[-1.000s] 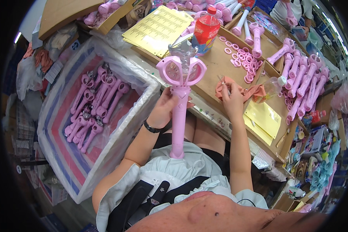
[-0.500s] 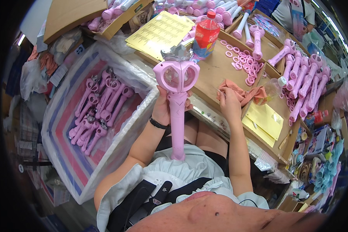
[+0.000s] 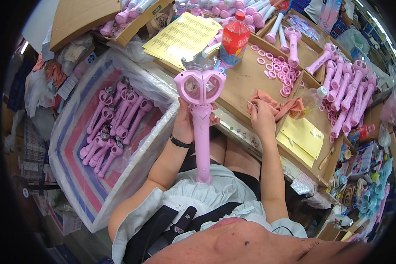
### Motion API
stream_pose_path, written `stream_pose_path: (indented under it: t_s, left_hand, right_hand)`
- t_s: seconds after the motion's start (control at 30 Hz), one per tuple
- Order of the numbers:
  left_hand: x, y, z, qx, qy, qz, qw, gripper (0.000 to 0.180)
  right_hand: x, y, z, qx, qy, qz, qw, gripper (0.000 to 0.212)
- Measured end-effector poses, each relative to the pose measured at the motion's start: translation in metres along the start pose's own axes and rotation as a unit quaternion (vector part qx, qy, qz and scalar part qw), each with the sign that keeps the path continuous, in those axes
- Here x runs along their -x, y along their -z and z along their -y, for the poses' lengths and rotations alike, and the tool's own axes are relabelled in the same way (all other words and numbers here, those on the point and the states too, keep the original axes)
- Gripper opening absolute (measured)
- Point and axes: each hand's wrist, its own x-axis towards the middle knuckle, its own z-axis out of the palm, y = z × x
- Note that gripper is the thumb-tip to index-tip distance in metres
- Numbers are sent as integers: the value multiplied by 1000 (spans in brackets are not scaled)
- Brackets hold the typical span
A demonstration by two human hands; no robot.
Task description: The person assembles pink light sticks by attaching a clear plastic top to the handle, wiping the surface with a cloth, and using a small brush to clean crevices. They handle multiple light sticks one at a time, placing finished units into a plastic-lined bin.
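A pink light stick (image 3: 202,136) with a clear heart-shaped head and a silver crown on top stands upright before my body. My left hand (image 3: 185,123) wraps round it below the head, its fingertips showing on the far side. On the table to the right, my right hand (image 3: 262,117) lies against a crumpled orange cloth (image 3: 275,105), fingers closed. A thin pale stick (image 3: 249,102) pokes out from between those fingers; its other end is hidden.
At left, a plastic-lined striped bag (image 3: 70,176) holds several finished light sticks (image 3: 114,116). The table carries pink rings (image 3: 279,72), a red-capped drink bottle (image 3: 234,42), a clear bottle (image 3: 312,101), yellow sheets (image 3: 182,37) and more pink handles (image 3: 350,90) at right.
The light stick's head has tipped very slightly, its crown leaning a little lower and left. Both hands hold nearly the same places.
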Motion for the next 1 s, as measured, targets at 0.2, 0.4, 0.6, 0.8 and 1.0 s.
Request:
stream_pose_path:
  t_s: [0.2,0.4,0.6,0.8,1.0]
  left_hand:
    - [0,0,0,-19,-7,-25,999,74]
    - [0,0,0,-100,-12,-61,993,69]
    - [4,-1,1,-208,-3,-62,976,74]
    - [19,-19,-4,-326,12,1,945,65]
    - [25,-23,-5,-348,42,79,933,59]
  right_hand:
    - [0,0,2,-3,6,1,1000,14]
    - [0,5,6,7,-1,32,999,15]
    - [1,5,6,14,-39,37,998,19]
    - [-1,1,1,24,-26,10,999,29]
    - [-1,2,2,31,-33,25,999,31]
